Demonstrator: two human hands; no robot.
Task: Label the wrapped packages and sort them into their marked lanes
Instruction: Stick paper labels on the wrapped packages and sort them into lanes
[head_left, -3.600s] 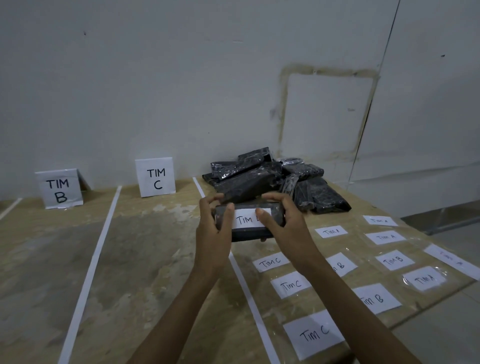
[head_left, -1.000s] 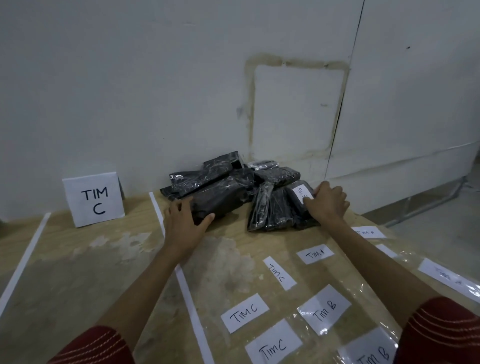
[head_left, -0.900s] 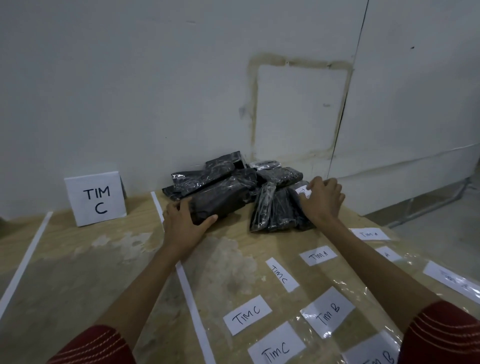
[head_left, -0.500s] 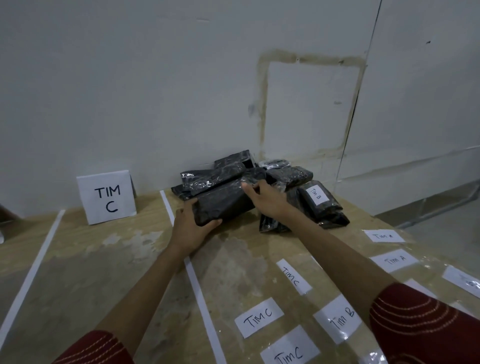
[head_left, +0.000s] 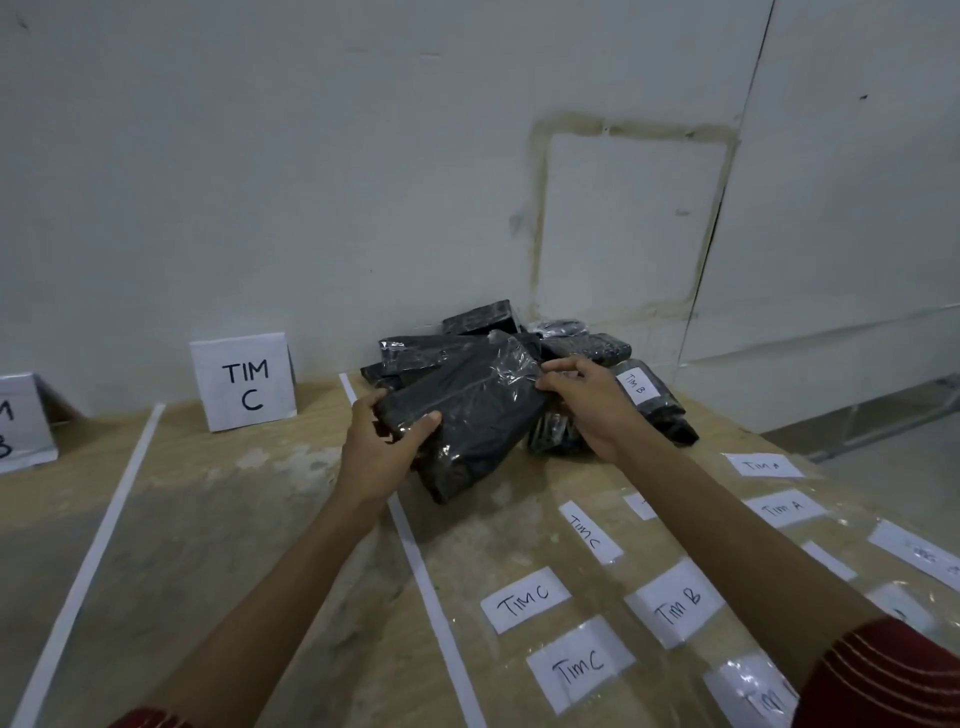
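A large black wrapped package (head_left: 470, 413) is tilted up off the table in front of the pile. My left hand (head_left: 382, 447) grips its near-left end, thumb on top. My right hand (head_left: 592, 402) holds its far-right end, fingers curled over the shiny wrap. Behind them lies a pile of black packages (head_left: 467, 332) against the wall. One package at the pile's right carries a "TIM B" label (head_left: 635, 384). Loose paper labels lie on the table at right, among them "TIM C" (head_left: 524, 605), "TIM B" (head_left: 675, 608) and "TIM A" (head_left: 782, 506).
A standing "TIM C" sign (head_left: 244, 382) marks the lane left of the pile, and a "TIM B" sign (head_left: 21, 421) shows partly at the far left. White tape lines (head_left: 415, 561) split the wooden table into lanes. The table's right edge (head_left: 810, 457) drops to the floor.
The labelled "TIM B" package was set down at the pile's right. My right hand then moved left onto the big package, and both hands have lifted it toward me.
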